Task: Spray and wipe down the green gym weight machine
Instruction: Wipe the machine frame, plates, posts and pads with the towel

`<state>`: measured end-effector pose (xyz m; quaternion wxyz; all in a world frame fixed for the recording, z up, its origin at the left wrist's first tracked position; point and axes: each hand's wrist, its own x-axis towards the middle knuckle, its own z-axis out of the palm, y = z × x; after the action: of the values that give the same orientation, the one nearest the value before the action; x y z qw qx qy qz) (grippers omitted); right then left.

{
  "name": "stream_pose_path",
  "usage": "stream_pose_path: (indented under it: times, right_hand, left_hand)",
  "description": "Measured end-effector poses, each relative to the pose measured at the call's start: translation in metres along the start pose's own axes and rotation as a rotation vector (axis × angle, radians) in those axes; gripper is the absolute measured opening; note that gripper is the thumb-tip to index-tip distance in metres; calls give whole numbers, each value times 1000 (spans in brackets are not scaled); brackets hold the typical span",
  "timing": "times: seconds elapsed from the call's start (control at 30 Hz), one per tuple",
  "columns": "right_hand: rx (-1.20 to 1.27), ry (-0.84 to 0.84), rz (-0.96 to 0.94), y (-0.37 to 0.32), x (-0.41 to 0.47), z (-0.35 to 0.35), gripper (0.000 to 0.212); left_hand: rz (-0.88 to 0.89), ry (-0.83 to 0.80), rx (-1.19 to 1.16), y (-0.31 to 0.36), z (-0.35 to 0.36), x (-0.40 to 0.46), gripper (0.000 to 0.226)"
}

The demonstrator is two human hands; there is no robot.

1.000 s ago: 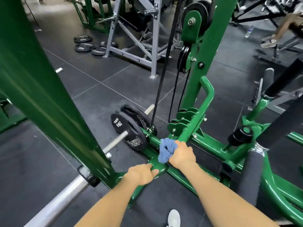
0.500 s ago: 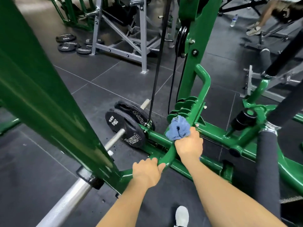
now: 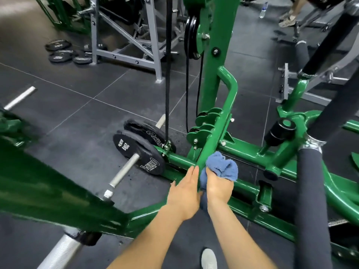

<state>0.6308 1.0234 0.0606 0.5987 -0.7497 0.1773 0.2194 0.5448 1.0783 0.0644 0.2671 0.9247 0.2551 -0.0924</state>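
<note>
The green weight machine [image 3: 211, 78] fills the middle of the head view, with a slanted green bar [image 3: 217, 133] running down to its base frame. My right hand [image 3: 218, 186] is shut on a bunched blue cloth [image 3: 221, 167], pressed against the lower part of that slanted bar. My left hand [image 3: 184, 193] lies beside it on the bar's left side, fingers straight and together, holding nothing. No spray bottle is in view.
Two black plates [image 3: 139, 152] sit on a steel sleeve [image 3: 120, 175] left of my hands. A thick green beam [image 3: 48, 191] crosses the lower left. Black padded rollers [image 3: 310, 200] stand at right. A grey rack [image 3: 126, 45] and loose plates [image 3: 62, 51] lie behind.
My right hand slid the cloth up the slanted bar and back down a little. My left hand let go of the lower tube and moved up beside the right, fingers now straight.
</note>
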Motion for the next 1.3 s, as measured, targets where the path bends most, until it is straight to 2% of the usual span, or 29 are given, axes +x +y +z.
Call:
stream_pose_path:
  times: [0.17, 0.37, 0.47, 0.57, 0.63, 0.77, 0.97, 1.17, 1.3]
  right_hand:
    - [172, -91, -2, -5, 43, -2, 22]
    - [254, -300, 129, 8, 63, -8, 31]
    - [220, -307, 142, 24, 46, -15, 36]
    - [169, -327, 131, 37, 21, -24, 41]
    - [153, -329, 119, 46, 7, -27, 34]
    - [127, -263, 100, 60, -26, -28, 22]
    - [128, -187, 65, 76, -82, -18, 29]
    - [-23, -308, 71, 97, -125, -13, 30]
    - [-87, -393, 53, 103, -144, -3, 28]
  left_hand:
    - [98, 134, 222, -12, 14, 3, 70]
    - [21, 127, 208, -8, 15, 2, 77]
    - [34, 72, 124, -13, 13, 5, 84]
    - [24, -22, -100, -14, 1, 1, 89]
    - [-2, -37, -80, -18, -6, -14, 89]
    - [25, 35, 174, -36, -2, -65, 83]
    - [-53, 140, 69, -69, 1, -117, 79]
    - [-74, 198, 154, -62, 10, -145, 72]
    - [-141, 223, -1, -70, 17, -162, 67]
